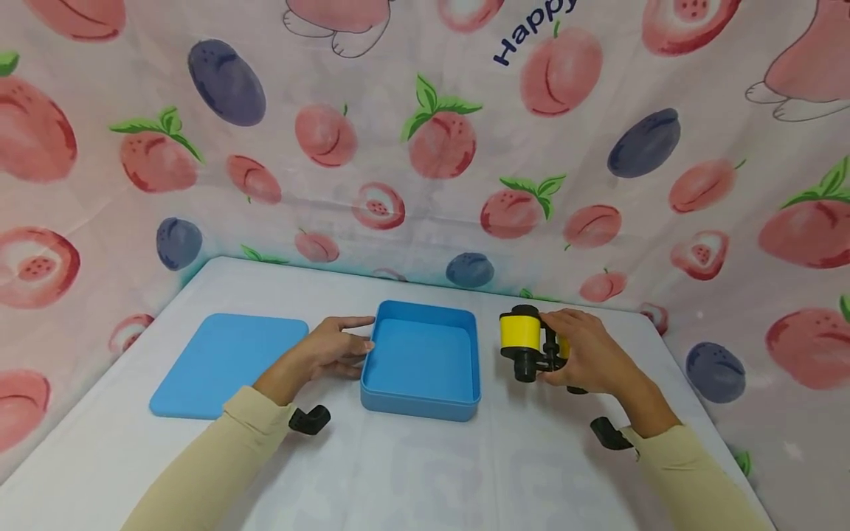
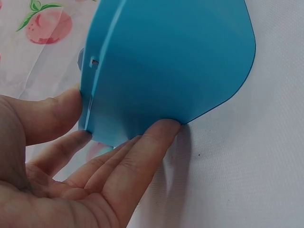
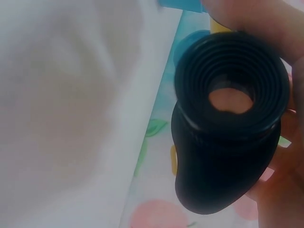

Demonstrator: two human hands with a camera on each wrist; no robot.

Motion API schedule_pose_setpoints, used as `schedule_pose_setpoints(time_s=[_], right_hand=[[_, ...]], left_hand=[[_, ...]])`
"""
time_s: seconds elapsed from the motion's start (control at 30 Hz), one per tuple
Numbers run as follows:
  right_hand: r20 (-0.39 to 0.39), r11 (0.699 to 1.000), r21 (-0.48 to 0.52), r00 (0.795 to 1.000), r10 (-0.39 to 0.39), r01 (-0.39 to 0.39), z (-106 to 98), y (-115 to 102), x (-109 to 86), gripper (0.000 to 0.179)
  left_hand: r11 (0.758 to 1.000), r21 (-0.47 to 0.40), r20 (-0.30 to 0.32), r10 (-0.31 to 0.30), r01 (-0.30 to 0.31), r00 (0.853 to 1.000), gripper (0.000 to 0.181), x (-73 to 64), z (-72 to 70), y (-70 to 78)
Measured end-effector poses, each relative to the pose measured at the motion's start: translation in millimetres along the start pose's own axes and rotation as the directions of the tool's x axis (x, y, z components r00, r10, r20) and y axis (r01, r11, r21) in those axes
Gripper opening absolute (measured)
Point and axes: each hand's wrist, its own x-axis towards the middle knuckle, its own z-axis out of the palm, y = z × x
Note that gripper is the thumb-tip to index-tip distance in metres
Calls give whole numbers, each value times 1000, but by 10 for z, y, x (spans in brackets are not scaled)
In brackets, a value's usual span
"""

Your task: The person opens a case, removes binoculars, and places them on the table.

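A shallow blue box (image 1: 420, 361) with nothing inside stands on the white table. My left hand (image 1: 332, 346) is at its left side, fingers extended and fingertips touching the outer wall. In the left wrist view the thumb of my left hand (image 2: 95, 175) lies by the rim of the blue box (image 2: 175, 57), the other fingers against its wall. To the right of the box, my right hand (image 1: 587, 350) grips yellow and black binoculars (image 1: 520, 333) around their right barrel. The right wrist view shows a black eyepiece of the binoculars (image 3: 228, 156) close up.
A flat blue lid (image 1: 222, 361) lies on the table left of the box, partly behind my left forearm. A fruit-print cloth (image 1: 398, 147) hangs behind the table (image 1: 425, 472). Black wrist mounts show at the left cuff (image 1: 309, 420) and right cuff (image 1: 609, 434).
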Motion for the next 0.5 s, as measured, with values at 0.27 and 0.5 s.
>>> schedule_pose_setpoints(time_s=[0.27,0.5], right_hand=[[-18,999,31,1000,-7,8,85,-19,-41,99],[-30,1000,27,999,-13,14,129,10,-84,99]], left_hand=[[1000,-5,-11,-2,2,1000,64,-30,-6,-42],[1000,-11,-13,14,-15,1000,64,-25,15,-42]])
